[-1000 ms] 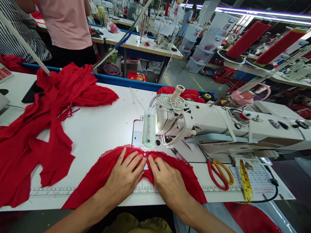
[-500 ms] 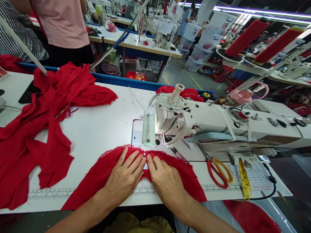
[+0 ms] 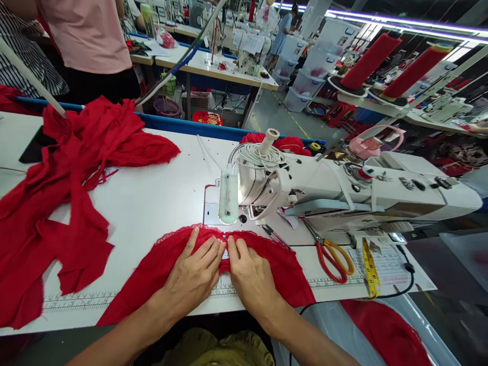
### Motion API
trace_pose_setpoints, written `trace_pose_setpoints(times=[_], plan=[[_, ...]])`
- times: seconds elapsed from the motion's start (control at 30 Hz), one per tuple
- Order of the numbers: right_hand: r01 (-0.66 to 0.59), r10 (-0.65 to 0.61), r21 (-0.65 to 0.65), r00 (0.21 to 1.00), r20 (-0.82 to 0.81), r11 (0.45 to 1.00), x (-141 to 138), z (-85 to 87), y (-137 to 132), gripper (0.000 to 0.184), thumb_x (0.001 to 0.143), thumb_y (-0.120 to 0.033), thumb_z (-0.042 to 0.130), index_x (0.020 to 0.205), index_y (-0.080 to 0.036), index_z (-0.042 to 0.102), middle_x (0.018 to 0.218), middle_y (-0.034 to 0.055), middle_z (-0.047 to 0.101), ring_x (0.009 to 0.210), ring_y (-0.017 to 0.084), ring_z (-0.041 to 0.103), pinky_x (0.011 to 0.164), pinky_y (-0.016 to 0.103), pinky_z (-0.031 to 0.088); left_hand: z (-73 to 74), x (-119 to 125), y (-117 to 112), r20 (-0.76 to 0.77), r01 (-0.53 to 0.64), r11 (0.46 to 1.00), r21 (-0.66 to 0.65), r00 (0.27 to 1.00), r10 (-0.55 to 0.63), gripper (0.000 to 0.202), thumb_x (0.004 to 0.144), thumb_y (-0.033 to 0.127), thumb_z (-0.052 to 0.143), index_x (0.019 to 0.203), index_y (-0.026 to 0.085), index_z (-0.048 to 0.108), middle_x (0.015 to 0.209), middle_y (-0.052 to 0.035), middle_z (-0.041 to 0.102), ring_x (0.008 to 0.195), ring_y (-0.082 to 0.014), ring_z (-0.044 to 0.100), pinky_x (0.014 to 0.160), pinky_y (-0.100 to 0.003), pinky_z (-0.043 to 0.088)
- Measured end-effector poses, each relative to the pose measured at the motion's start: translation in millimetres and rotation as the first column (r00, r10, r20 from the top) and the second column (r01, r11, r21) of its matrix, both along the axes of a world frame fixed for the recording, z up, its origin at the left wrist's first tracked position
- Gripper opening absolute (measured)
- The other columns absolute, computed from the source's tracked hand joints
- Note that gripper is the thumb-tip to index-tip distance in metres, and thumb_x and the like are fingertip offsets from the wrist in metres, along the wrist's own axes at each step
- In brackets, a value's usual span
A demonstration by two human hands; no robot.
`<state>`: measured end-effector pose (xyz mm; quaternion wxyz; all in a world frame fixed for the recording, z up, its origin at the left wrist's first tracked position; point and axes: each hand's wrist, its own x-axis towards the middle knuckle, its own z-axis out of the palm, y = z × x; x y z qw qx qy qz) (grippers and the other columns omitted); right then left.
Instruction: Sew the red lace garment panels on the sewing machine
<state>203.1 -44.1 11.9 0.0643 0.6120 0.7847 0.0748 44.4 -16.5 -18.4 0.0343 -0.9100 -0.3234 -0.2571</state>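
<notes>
A red lace-edged garment piece (image 3: 160, 274) lies curved across the front of the white sewing table, below the sewing machine (image 3: 324, 183). My left hand (image 3: 198, 267) rests on it with fingers stretched out and the thumb apart, so it is open. Beside it, my right hand (image 3: 249, 272) is more curled, its fingertips pressed down on the red fabric near the middle; its thumb is hard to make out. Between the fingertips of both hands a small white patch shows at the narrow centre. The machine's lit lamp (image 3: 229, 201) hangs just beyond the hands.
Red fabric pieces (image 3: 80, 178) are heaped at left. Tweezers (image 3: 276, 235), orange-and-red-handled scissors (image 3: 331, 256) and a yellow tape measure (image 3: 369, 269) lie at right. A printed ruler (image 3: 80, 301) runs along the front edge. Below right, a clear bin (image 3: 324, 330) holds red fabric.
The camera view has shifted slightly, so the machine and background sit further left. Both hands stay at the centre of the red garment piece, with little change in the fingers.
</notes>
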Motion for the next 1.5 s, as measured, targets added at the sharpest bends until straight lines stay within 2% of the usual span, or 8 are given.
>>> trace_pose_setpoints(times=[0.23,0.37,0.47,0.6,0.73,1.03,1.3,1.5], plan=[[-0.073,0.058,-0.066,0.975,-0.215,0.995,28.5,7.9,5.3,0.048,0.090,-0.005,0.047,0.137,-0.016,0.055,0.104,0.0101,0.067,0.078,0.016,0.067,0.060,0.023,0.052,0.4,-4.4,-1.7,0.008,0.007,1.000,-0.025,1.000,-0.007,0.038,0.097,0.019,0.048,0.132,0.012,0.061,0.125,-0.0113,0.069,0.119,-0.0262,0.062,0.125,-0.058,0.008],[0.083,-0.033,0.068,0.835,-0.550,0.994,45.3,10.4,5.5,0.026,0.099,-0.021,0.047,0.116,-0.018,0.066,0.077,0.0006,0.066,0.068,0.013,0.064,0.065,0.022,0.049,12.1,-5.6,-4.2,0.105,0.000,0.983,-0.181,0.994,0.020,0.034,0.100,0.018,0.044,0.129,0.015,0.061,0.125,-0.0112,0.067,0.119,-0.0248,0.061,0.112,-0.047,0.044],[0.126,0.008,0.160,0.762,-0.647,0.979,40.9,5.5,6.1,0.027,0.102,-0.026,0.045,0.093,-0.018,0.069,0.067,-0.0007,0.062,0.062,0.013,0.060,0.061,0.022,0.046,18.4,-0.8,-3.0,0.224,-0.021,0.952,-0.306,0.970,0.093,0.027,0.102,0.016,0.040,0.116,0.014,0.064,0.113,-0.0107,0.068,0.107,-0.0212,0.064,0.094,-0.035,0.056],[-0.113,0.243,0.251,0.780,-0.577,0.961,33.3,-4.5,10.5,0.022,0.100,-0.030,0.053,0.105,-0.017,0.070,0.100,0.0084,0.070,0.096,0.018,0.065,0.080,0.026,0.053,8.5,2.6,4.3,0.190,-0.061,0.957,-0.283,0.975,0.119,0.027,0.103,0.018,0.036,0.108,0.014,0.063,0.110,-0.0115,0.068,0.105,-0.0229,0.064,0.092,-0.039,0.057],[-0.143,0.233,0.208,0.823,-0.518,0.968,42.0,-10.3,15.1,0.037,0.093,-0.042,0.065,0.120,-0.016,0.065,0.122,0.0108,0.068,0.119,0.023,0.058,0.080,0.028,0.057,-6.2,-8.7,11.0,0.058,-0.092,0.977,-0.192,0.993,0.105,0.029,0.104,0.025,0.040,0.124,0.013,0.058,0.132,-0.0134,0.062,0.128,-0.0268,0.054,0.113,-0.052,0.043],[-0.139,0.229,0.218,0.855,-0.465,0.966,50.4,-15.2,18.8,0.045,0.094,-0.047,0.061,0.126,-0.016,0.064,0.126,0.0102,0.068,0.118,0.024,0.060,0.075,0.028,0.059,-2.0,-19.2,18.3,-0.074,-0.070,0.975,-0.212,0.996,0.055,0.042,0.104,0.027,0.040,0.145,0.022,0.048,0.144,-0.0112,0.055,0.132,-0.0267,0.052,0.114,-0.054,0.040],[-0.131,0.180,0.150,0.907,-0.381,0.980,51.9,-14.0,19.6,0.055,0.089,-0.054,0.063,0.133,-0.020,0.062,0.134,0.0073,0.064,0.119,0.030,0.060,0.056,0.029,0.056,-2.1,-21.1,22.8,-0.061,-0.072,0.976,-0.204,0.996,0.061,0.049,0.103,0.040,0.042,0.146,0.017,0.048,0.137,-0.0142,0.061,0.126,-0.0306,0.056,0.111,-0.054,0.043],[-0.159,0.194,0.129,0.923,-0.332,0.979,58.6,-17.6,22.6,0.067,0.086,-0.065,0.063,0.135,-0.019,0.061,0.128,0.0106,0.067,0.113,0.033,0.062,0.056,0.032,0.056,4.4,-21.3,30.9,-0.089,-0.048,0.988,-0.146,0.995,0.035,0.058,0.102,0.047,0.043,0.145,0.009,0.046,0.132,-0.0178,0.063,0.122,-0.0310,0.059,0.109,-0.051,0.045]])
